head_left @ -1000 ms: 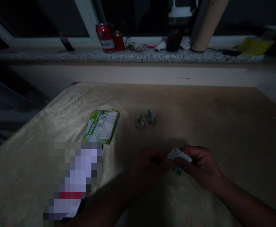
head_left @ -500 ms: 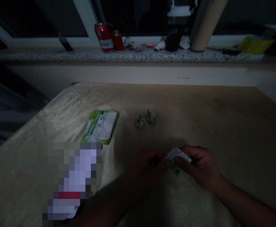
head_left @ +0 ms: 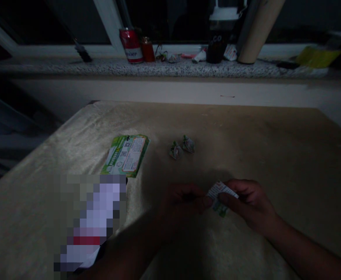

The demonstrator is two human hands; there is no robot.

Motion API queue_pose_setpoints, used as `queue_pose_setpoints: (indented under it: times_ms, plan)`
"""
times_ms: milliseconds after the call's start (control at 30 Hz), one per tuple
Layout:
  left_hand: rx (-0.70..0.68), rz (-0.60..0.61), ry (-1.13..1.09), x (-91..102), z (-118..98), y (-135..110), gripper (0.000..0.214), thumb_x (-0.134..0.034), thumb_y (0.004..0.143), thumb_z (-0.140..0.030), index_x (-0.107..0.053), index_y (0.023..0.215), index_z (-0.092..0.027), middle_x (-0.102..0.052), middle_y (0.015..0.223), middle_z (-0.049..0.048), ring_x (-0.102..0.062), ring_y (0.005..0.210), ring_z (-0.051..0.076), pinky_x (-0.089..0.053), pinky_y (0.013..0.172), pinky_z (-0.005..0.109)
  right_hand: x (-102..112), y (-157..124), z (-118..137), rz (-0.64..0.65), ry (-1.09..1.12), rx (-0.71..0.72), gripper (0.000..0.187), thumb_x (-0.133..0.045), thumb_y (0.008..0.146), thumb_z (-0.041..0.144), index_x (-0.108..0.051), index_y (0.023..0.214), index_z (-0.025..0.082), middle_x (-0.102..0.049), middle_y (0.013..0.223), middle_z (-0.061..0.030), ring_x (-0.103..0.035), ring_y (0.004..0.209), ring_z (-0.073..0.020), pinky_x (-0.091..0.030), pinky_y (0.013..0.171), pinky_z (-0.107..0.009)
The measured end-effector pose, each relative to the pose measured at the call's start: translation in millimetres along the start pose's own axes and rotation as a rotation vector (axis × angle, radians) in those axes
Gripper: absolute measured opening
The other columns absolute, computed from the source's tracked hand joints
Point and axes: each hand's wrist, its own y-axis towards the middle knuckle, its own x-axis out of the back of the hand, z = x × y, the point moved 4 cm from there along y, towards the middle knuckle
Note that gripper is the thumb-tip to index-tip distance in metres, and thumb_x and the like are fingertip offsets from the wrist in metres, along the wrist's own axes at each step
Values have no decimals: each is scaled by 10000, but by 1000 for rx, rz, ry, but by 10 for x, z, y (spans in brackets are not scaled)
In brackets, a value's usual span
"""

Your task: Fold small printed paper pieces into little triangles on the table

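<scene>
A small white piece of printed paper [head_left: 218,189] with a green lower part is held above the table, near its front. My right hand [head_left: 250,200] pinches it from the right, the thumb pressed on its face. At its left corner my left hand [head_left: 184,200] is closed, thumb and forefinger together on the edge; shadow hides the other fingers. Beyond the hands lie two small folded paper pieces, a left one [head_left: 175,151] and a right one [head_left: 188,144], both green and grey. Whether the held paper is folded in layers is hard to see in the dim light.
On the table [head_left: 275,155], to the left, lies a flat green printed packet [head_left: 126,155]. A blurred-out pale object [head_left: 97,214] is below it. The windowsill [head_left: 158,69] bears a red can [head_left: 131,46], an orange-red jar [head_left: 147,50], a dark cup [head_left: 217,42] and a cardboard tube [head_left: 257,35].
The view has shifted slightly, and things appear a little further right. Both hands keep hold of the printed paper, with only a slight shift of the left fingers at its corner.
</scene>
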Motion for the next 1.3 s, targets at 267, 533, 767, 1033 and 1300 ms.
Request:
queue_pose_setpoints:
  times_ms: [267, 533, 767, 1033, 1300]
  plan:
    - [-25, 1, 44, -16, -2, -9, 233, -826, 748, -384, -755, 738, -162, -621, 639, -20, -487, 583, 102, -372, 578, 234, 23, 13, 5, 63, 21, -41, 317, -795, 866, 462, -799, 761, 163, -682, 623, -28, -541, 520, -109, -434, 487, -221]
    - [-96, -28, 78, 89, 39, 9, 315, -794, 813, -429, -712, 695, -149, -564, 594, -30, -441, 562, 92, -336, 544, 225, 22, 27, -43, 119, 40, -55, 311, -778, 886, 456, -811, 769, 170, -726, 655, -43, -612, 565, -123, -490, 539, -220]
    - [-17, -41, 12, 56, 35, 70, 387, -842, 716, -492, -677, 641, -150, -557, 561, -31, -445, 528, 89, -344, 529, 229, 30, 46, 10, 130, 130, -35, 248, -800, 879, 406, -832, 769, 186, -769, 671, -46, -663, 582, -116, -528, 560, -184]
    - [-43, -1, 53, 43, 34, 55, 383, -823, 765, -505, -741, 717, -134, -605, 625, -10, -479, 578, 99, -350, 565, 237, 23, 28, -25, 109, 96, -30, 260, -803, 874, 405, -824, 748, 178, -759, 676, -47, -638, 586, -114, -503, 551, -188]
    - [106, 82, -160, 2, 105, 48, 472, -907, 643, -570, -741, 728, -137, -604, 628, -6, -492, 582, 105, -375, 592, 248, 2, 53, 24, 204, 265, -134, 266, -853, 813, 432, -847, 750, 174, -763, 634, -46, -666, 558, -109, -523, 570, -180]
